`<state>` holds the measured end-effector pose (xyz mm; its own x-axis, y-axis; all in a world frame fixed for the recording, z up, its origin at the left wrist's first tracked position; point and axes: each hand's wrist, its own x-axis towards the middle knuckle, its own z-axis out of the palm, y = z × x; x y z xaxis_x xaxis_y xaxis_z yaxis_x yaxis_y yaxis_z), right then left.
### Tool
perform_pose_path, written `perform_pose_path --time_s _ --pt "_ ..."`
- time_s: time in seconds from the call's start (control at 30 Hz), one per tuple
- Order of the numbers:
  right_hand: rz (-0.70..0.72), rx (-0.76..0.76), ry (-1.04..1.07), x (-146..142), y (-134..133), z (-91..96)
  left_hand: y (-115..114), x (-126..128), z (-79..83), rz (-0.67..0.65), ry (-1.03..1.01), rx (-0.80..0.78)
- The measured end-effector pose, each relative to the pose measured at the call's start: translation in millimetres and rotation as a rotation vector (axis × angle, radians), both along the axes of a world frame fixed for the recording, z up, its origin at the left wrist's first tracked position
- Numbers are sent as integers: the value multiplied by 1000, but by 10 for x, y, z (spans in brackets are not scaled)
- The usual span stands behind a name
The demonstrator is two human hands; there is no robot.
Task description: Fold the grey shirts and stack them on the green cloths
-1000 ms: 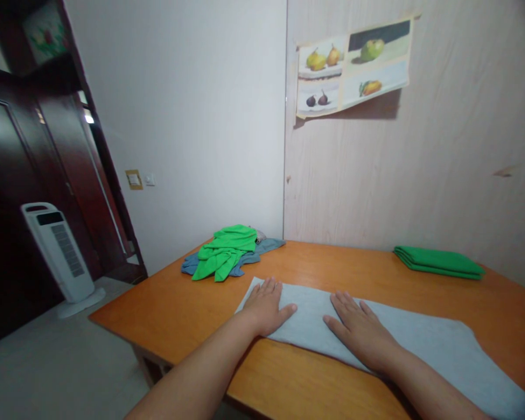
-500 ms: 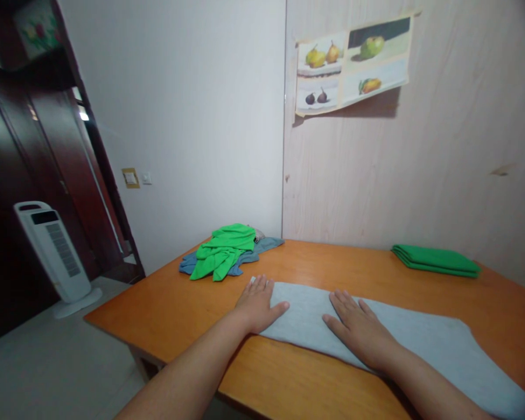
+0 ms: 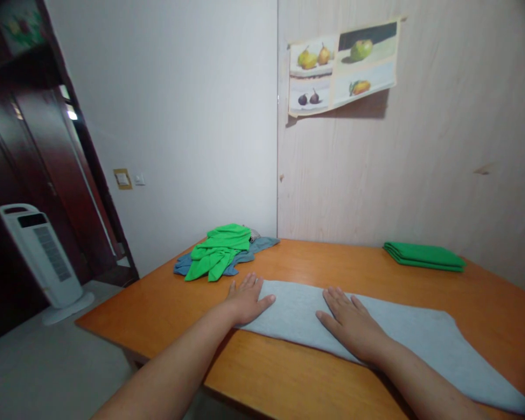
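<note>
A long light-grey cloth [image 3: 402, 335] lies flat along the near side of an orange wooden table [image 3: 157, 309]. My left hand [image 3: 246, 298] rests flat and open on the cloth's left end, fingers stretched out. My right hand [image 3: 350, 322] lies flat and open on the cloth a little to the right, palm down. Neither hand holds anything.
A crumpled green cloth [image 3: 216, 251] sits on a blue cloth [image 3: 181, 265] at the table's far left corner. A folded green cloth [image 3: 422, 256] lies at the far right by the wall. A white tower fan [image 3: 41, 256] stands on the floor left, near a dark door.
My left hand has slid leftward along the grey cloth to its left end. My right hand has stayed almost where it was. The view has shifted slightly right.
</note>
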<state>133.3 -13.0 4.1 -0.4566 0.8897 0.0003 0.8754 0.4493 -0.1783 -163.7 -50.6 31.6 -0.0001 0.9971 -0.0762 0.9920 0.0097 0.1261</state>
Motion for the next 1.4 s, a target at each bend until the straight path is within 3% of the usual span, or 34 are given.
perform_pose_path --time_s 0.13,0.23,0.43,0.8,1.07,1.23,1.4 --pt "7 -1 6 -4 0 6 -2 49 48 16 58 58" --pt "4 0 11 -9 -7 14 -46 112 1 -51 54 147" --pt "0 -21 13 -22 -39 72 -84 108 -127 -103 14 124" --pt "45 -55 59 47 -152 169 -58 111 -134 -99 14 135" --pt "51 -39 13 61 -116 122 -50 97 -83 -101 2 94" --pt "60 -17 -4 75 -77 53 -118 -10 -49 5 5 74" --pt "65 -10 -5 76 -55 21 -142 -88 -27 13 12 31"
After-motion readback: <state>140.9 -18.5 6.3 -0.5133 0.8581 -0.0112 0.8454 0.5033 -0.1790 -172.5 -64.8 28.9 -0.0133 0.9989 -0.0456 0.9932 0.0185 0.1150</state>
